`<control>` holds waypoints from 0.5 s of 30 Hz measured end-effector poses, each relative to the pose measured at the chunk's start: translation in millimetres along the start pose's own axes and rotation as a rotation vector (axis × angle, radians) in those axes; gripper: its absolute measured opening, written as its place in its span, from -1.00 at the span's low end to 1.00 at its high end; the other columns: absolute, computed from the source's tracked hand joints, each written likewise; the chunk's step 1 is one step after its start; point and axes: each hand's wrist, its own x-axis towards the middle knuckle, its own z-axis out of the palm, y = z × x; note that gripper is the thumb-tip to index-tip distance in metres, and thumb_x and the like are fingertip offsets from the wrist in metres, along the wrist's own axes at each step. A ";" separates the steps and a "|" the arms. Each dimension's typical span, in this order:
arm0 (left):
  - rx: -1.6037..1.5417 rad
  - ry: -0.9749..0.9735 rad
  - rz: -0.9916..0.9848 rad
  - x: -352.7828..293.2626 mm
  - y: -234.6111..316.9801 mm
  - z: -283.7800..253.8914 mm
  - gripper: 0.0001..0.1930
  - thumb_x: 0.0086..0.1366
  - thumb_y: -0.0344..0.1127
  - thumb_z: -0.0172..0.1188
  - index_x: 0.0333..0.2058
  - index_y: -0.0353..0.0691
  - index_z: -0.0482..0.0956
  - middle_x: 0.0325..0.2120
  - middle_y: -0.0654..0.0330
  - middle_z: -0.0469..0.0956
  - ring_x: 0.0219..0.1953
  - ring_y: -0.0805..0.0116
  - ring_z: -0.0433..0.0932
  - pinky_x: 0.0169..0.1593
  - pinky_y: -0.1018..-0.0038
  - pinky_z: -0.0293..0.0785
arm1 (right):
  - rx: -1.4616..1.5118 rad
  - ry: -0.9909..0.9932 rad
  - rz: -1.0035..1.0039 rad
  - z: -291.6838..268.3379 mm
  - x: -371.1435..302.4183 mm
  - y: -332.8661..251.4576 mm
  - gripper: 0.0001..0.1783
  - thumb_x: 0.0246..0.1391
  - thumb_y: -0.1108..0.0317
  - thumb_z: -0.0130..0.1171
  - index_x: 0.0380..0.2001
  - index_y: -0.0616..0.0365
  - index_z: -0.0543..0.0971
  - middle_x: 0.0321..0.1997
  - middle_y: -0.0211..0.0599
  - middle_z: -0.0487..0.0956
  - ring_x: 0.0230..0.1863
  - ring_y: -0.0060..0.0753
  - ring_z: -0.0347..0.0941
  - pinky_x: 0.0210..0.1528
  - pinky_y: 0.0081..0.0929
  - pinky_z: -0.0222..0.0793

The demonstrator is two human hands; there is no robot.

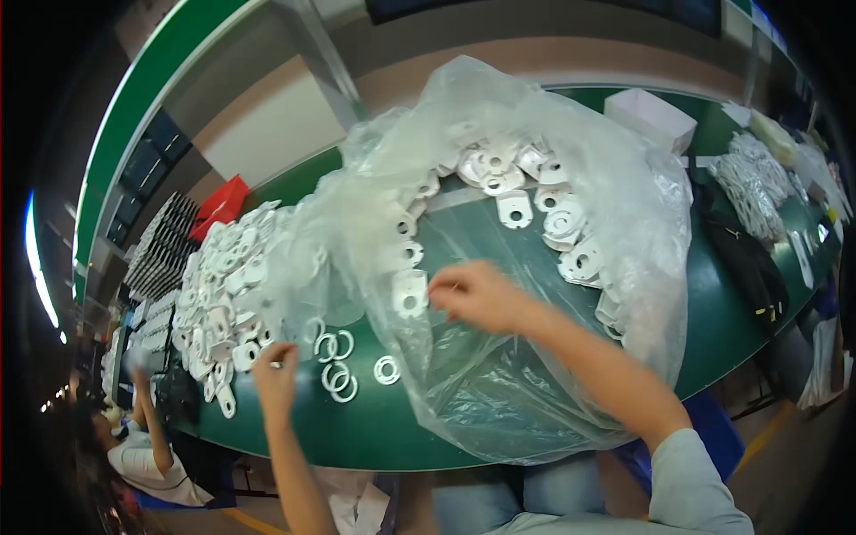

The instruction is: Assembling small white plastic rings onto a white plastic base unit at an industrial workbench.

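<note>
My left hand (pixel 275 374) is at the near right side of a heap of white plastic parts (pixel 218 294). Its fingers are pinched together, and what they hold, if anything, is too small to name. My right hand (pixel 481 296) is over a clear plastic bag (pixel 481 383), smeared by motion. Its fingertips point at a white plate-like part with a round hole (pixel 410 294), and I cannot tell whether they touch it. Between my hands lie several loose white rings (pixel 338 378) and a separate ring-shaped piece (pixel 386 370).
More white parts (pixel 514 209) lie in an arc within the spread bag on the green table (pixel 374 437). Behind it stands a white box (pixel 651 118). Bundled white cords (pixel 749 187) lie to the right. Stacked trays (pixel 163 245), a red object (pixel 220 207) and another person (pixel 156 459) are to the left.
</note>
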 end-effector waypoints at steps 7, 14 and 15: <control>-0.134 -0.056 0.014 -22.9 25.3 29.8 -0.81 0.01 -0.39 0.31 -0.36 -0.33 0.61 -0.44 0.16 0.58 -0.45 0.38 0.52 -0.33 0.50 0.40 | -0.979 0.438 0.037 -114.6 50.4 47.0 -0.82 -0.10 0.39 0.13 -0.40 0.25 0.57 -0.38 -0.02 0.57 -0.28 -0.01 0.50 -0.19 -0.24 0.40; -0.095 -0.199 -0.028 -25.5 31.9 29.3 -0.78 -0.11 -0.38 0.38 -0.42 -0.24 0.62 -0.40 0.13 0.50 -0.30 0.17 0.46 -0.20 0.36 0.38 | -1.179 0.362 0.101 -116.6 69.6 79.3 -0.52 -0.16 0.35 0.30 -0.10 0.16 0.44 -0.06 -0.11 0.47 0.07 -0.03 0.36 0.02 -0.18 0.37; -0.059 -0.171 0.044 -25.8 28.5 29.8 -0.78 -0.10 -0.40 0.37 -0.41 -0.25 0.62 -0.40 0.12 0.50 -0.32 0.18 0.47 -0.23 0.39 0.38 | -1.154 0.359 0.159 -115.7 71.6 81.9 -0.44 -0.19 0.31 0.34 -0.05 0.14 0.42 -0.02 -0.13 0.46 0.09 -0.04 0.35 0.04 -0.17 0.37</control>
